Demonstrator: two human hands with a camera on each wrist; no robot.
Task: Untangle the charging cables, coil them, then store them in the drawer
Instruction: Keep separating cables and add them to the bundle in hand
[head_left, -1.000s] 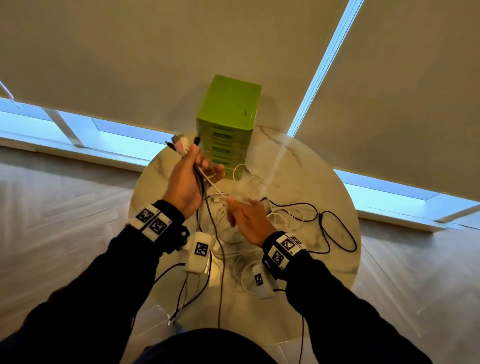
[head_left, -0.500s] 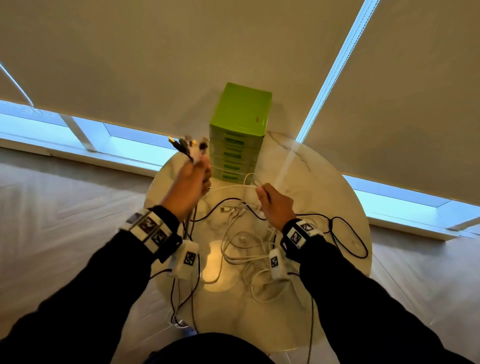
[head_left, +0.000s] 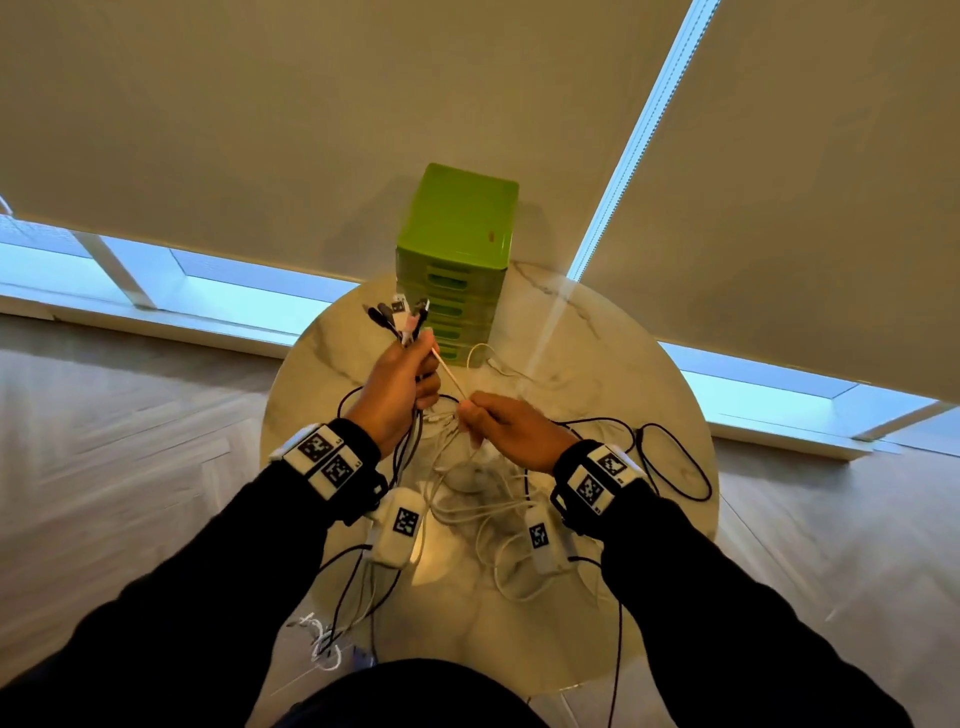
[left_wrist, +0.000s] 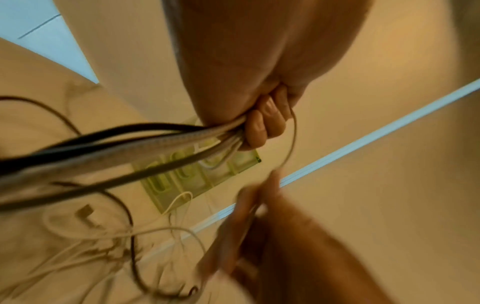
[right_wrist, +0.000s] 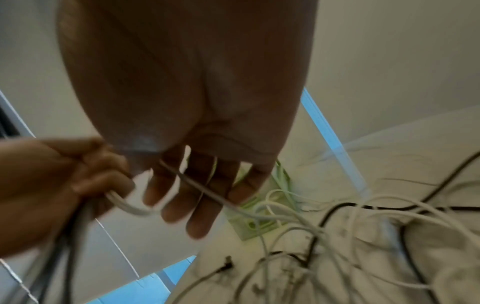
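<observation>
My left hand grips a bundle of black and white charging cables, their plug ends sticking up above the fist. A thin white cable runs taut from that fist to my right hand, which pinches it just to the right. In the right wrist view this cable crosses my fingers. A loose tangle of white and black cables lies on the round marble table under both hands. The green drawer unit stands at the back, all drawers closed.
A black cable loop lies toward the table's right edge. Several cable ends hang off the near left edge. Drawn blinds fill the wall behind the drawer unit, and wooden floor surrounds the table.
My right hand, half a second ago held out to the right, has come back in close to the left hand on the white cable. The left hand keeps its grip on the bundle.
</observation>
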